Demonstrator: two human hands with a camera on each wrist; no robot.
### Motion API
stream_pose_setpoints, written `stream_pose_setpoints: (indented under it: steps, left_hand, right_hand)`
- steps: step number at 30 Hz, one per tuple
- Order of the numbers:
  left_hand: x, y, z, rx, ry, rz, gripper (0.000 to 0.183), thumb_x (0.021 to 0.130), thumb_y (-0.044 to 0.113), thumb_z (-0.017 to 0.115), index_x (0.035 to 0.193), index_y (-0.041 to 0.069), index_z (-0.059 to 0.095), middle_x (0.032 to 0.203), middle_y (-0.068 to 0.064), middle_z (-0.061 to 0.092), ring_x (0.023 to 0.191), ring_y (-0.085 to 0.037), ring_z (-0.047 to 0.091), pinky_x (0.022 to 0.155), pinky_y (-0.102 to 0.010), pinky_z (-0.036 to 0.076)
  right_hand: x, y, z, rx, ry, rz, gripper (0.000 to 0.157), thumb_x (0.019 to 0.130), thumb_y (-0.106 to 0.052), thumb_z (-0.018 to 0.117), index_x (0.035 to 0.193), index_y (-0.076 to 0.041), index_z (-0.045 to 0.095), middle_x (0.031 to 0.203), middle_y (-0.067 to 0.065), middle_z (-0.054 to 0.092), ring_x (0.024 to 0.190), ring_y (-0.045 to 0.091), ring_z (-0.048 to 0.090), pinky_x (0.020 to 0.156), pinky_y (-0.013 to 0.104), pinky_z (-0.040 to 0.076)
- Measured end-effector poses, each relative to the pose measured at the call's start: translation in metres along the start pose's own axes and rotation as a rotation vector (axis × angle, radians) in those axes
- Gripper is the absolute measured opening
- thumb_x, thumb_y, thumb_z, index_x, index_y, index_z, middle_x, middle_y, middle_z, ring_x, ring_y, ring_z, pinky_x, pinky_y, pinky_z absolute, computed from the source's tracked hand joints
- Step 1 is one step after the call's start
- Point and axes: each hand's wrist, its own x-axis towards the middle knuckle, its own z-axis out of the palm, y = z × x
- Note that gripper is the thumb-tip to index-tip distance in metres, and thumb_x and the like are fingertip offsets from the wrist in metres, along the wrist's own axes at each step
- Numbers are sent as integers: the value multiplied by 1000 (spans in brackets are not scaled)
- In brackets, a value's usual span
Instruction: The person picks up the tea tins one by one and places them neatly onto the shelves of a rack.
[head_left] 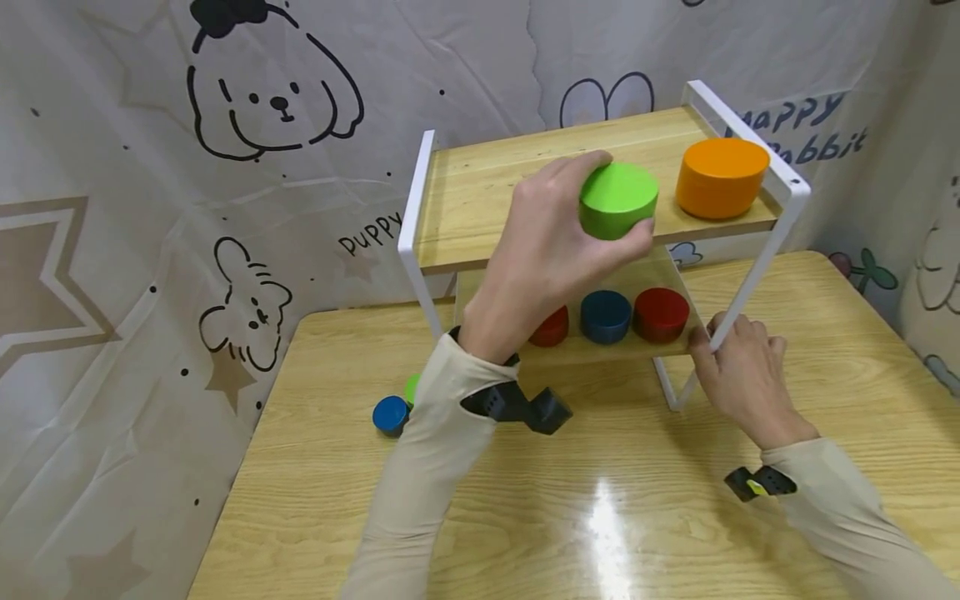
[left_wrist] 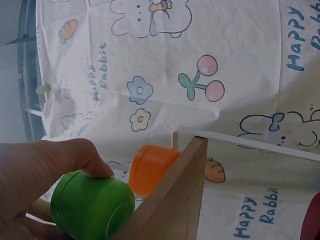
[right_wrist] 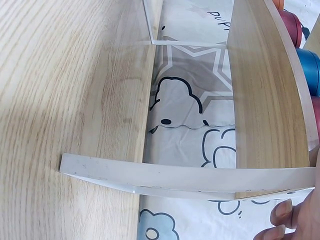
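Observation:
My left hand point(head_left: 543, 242) grips a round green tin point(head_left: 618, 200) between thumb and fingers. In the head view the tin overlaps the front edge of the top shelf board point(head_left: 480, 179); in the left wrist view, the green tin point(left_wrist: 95, 205) is right at the board's edge. To its right, an orange tin point(head_left: 722, 179) stands on that board. My right hand point(head_left: 742, 379) holds the rack's white metal frame point(head_left: 757, 267) at the right end of the lower board, its fingers partly hidden. Along this lower board sit a blue tin point(head_left: 606, 317) and two red tins point(head_left: 661, 315).
A blue tin point(head_left: 391, 415) and a partly hidden green tin point(head_left: 412, 388) lie on the wooden table point(head_left: 322, 492), left of the rack. Behind the table hangs a printed cloth point(head_left: 465, 75). White side rails point(head_left: 416, 192) rise above the top board's ends.

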Motion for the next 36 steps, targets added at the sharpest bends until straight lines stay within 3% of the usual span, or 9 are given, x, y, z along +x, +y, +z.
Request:
stream_pose_setpoints:
  steps: [4, 7, 23, 36]
  left_hand:
    - [9, 2, 5, 7, -65, -55, 61, 83, 29, 70, 132, -3, 52, 120, -11, 60, 97, -15, 55, 75, -12, 45]
    - [12, 1, 8, 15, -76, -62, 59, 83, 28, 70, 131, -2, 52, 116, -10, 60, 94, -14, 55, 73, -12, 45]
    - [17, -2, 15, -27, -67, -119, 63, 86, 30, 69, 135, -3, 48, 118, -11, 59, 94, -14, 56, 73, -12, 46]
    - [16, -9, 18, -60, -38, -91, 59, 85, 31, 73, 129, -2, 51, 113, -9, 62, 94, -15, 58, 75, -13, 46]
  right_hand:
    - [-1, 0, 2, 4, 4, -2, 37, 99, -26, 37, 68, -9, 48, 71, 11, 46, 72, 37, 42, 62, 45, 18]
    - [-2, -1, 3, -1, 6, -1, 37, 99, -26, 36, 68, -10, 48, 71, 11, 45, 71, 36, 42, 61, 44, 19]
    - [-3, -1, 4, -7, 19, -17, 36, 99, -25, 37, 68, -10, 47, 70, 11, 44, 71, 36, 42, 60, 43, 18]
    - [-2, 0, 2, -5, 13, 6, 39, 100, -26, 35, 68, -8, 47, 70, 12, 45, 71, 37, 42, 61, 44, 19]
